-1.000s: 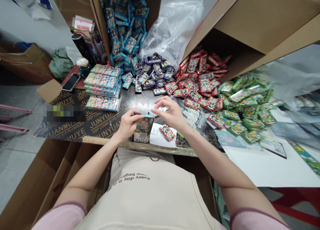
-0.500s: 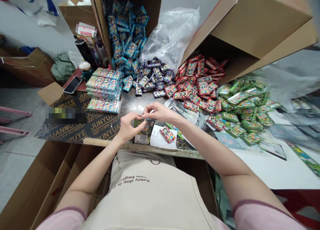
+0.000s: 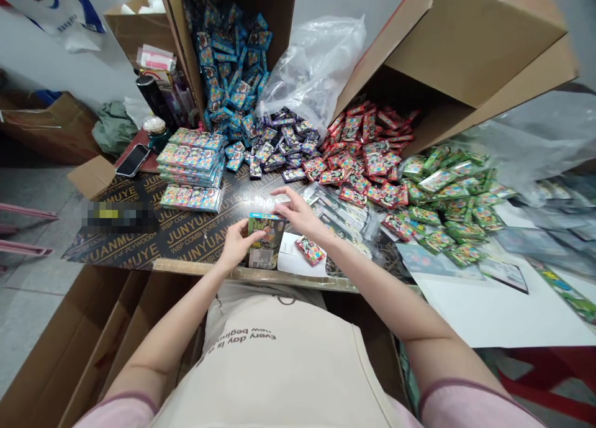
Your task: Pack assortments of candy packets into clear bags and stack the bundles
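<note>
Mid-frame bench: black printed plywood board (image 3: 190,238) under loose foil packets.
Heaps, left to right: blue packets (image 3: 233,86), purple packets (image 3: 279,143), red packets (image 3: 358,158), green packets (image 3: 447,195).
Left hand (image 3: 237,245): narrow grip on the left edge of a printed card box (image 3: 266,241), lower centre.
Right hand (image 3: 300,215): loosely open, just above the box's top edge; contact unclear.
Beside the box: red packet (image 3: 310,250) on white paper (image 3: 289,261).

Printed box's (image 3: 266,241) left edge hidden behind left-hand fingers (image 3: 246,230)
</note>
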